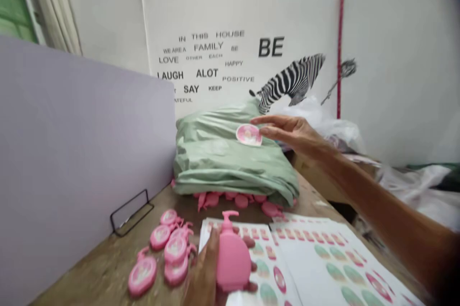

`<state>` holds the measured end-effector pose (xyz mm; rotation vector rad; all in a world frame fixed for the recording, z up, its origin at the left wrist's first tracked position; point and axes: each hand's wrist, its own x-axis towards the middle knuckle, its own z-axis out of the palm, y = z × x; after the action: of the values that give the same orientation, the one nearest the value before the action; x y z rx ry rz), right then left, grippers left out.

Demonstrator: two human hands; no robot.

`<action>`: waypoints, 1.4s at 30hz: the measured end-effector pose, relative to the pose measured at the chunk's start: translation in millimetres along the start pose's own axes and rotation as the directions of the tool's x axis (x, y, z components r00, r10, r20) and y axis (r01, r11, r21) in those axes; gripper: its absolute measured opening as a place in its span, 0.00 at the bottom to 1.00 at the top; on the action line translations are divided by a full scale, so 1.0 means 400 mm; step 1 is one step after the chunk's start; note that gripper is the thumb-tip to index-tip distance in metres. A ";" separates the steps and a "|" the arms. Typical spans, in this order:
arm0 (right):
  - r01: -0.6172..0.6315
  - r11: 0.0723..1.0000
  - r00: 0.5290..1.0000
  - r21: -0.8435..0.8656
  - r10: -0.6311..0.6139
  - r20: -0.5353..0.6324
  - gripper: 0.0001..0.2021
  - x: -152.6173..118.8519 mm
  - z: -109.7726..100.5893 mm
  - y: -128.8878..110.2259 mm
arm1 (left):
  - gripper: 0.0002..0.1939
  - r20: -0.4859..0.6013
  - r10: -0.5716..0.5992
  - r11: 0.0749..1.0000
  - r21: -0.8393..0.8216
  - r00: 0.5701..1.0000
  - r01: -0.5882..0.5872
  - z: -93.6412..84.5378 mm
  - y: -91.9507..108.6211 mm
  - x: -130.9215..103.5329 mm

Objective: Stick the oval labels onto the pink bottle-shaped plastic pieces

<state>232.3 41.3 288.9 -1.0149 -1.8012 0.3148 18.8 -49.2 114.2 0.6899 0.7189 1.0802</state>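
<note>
On a mottled brown table (93, 270), the person's left hand (204, 270) wraps around a pink bottle (233, 263) above printed sheets (305, 270); the right hand (294, 129) pinches a sticker (248, 135) by its edge before a green bag (230, 164) (a zebra (293, 80) and black lettering (207, 73) mark the white wall (398, 47)).

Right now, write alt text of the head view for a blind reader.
A person's left hand holds a pink pump bottle upright while the right hand holds a pink sticker in front of a green bag. Sticker sheets lie on the table at right; labelled pink bottles lie at left.
</note>
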 end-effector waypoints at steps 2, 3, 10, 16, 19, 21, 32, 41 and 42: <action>-0.125 0.992 0.979 0.033 0.117 0.168 0.20 -0.090 0.071 0.032 | 0.27 -0.049 -0.016 0.999 -0.033 0.999 0.014 -0.006 -0.007 0.014; -0.187 0.981 0.956 0.058 0.168 0.240 0.20 -0.139 0.107 0.048 | 0.30 -0.067 -0.018 0.999 -0.049 0.998 0.015 -0.013 -0.012 0.023; -0.412 0.900 0.887 0.140 0.361 0.290 0.16 -0.376 0.256 0.131 | 0.33 -0.095 -0.113 0.992 -0.059 0.989 0.108 -0.072 -0.063 0.065; -0.302 0.953 0.919 -0.014 0.295 0.262 0.11 -0.438 0.286 0.156 | 0.32 -0.061 -0.179 0.982 -0.072 0.982 0.175 -0.098 -0.117 0.091; -0.299 0.954 0.923 -0.019 0.295 0.249 0.10 -0.451 0.291 0.170 | 0.32 -0.057 -0.192 0.978 -0.087 0.980 0.187 -0.103 -0.130 0.099; -0.309 0.951 0.923 -0.013 0.303 0.238 0.10 -0.458 0.294 0.177 | 0.31 -0.071 -0.195 0.977 -0.096 0.978 0.188 -0.103 -0.134 0.102; -0.339 0.941 0.916 -0.010 0.333 0.224 0.11 -0.484 0.314 0.197 | 0.31 -0.104 -0.243 0.962 -0.152 0.964 0.226 -0.108 -0.147 0.105; -0.350 0.937 0.915 0.006 0.340 0.215 0.10 -0.488 0.319 0.204 | 0.32 -0.088 -0.251 0.960 -0.154 0.964 0.236 -0.106 -0.145 0.106; -0.355 0.935 0.914 0.008 0.345 0.213 0.10 -0.487 0.319 0.205 | 0.32 -0.088 -0.251 0.959 -0.155 0.964 0.235 -0.105 -0.145 0.107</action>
<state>191.7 -26.8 55.0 -1.3127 -1.7798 0.7047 28.5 -21.3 36.1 0.4100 0.7879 0.9360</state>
